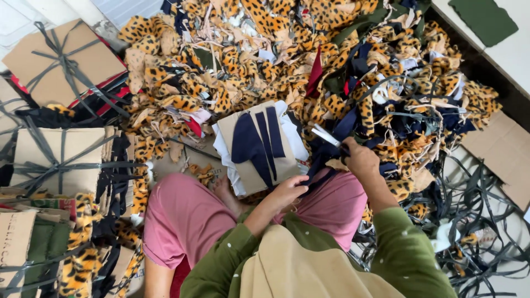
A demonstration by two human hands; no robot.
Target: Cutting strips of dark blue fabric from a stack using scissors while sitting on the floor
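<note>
Soft, even daylight, faint shadows, mild glare at the top-left corner, slight wide-angle bending at the edges.

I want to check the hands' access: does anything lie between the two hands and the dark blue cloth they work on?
Nothing visible does. The left hand already touches the dark blue cloth, and the right hand holds scissors at it.
</note>
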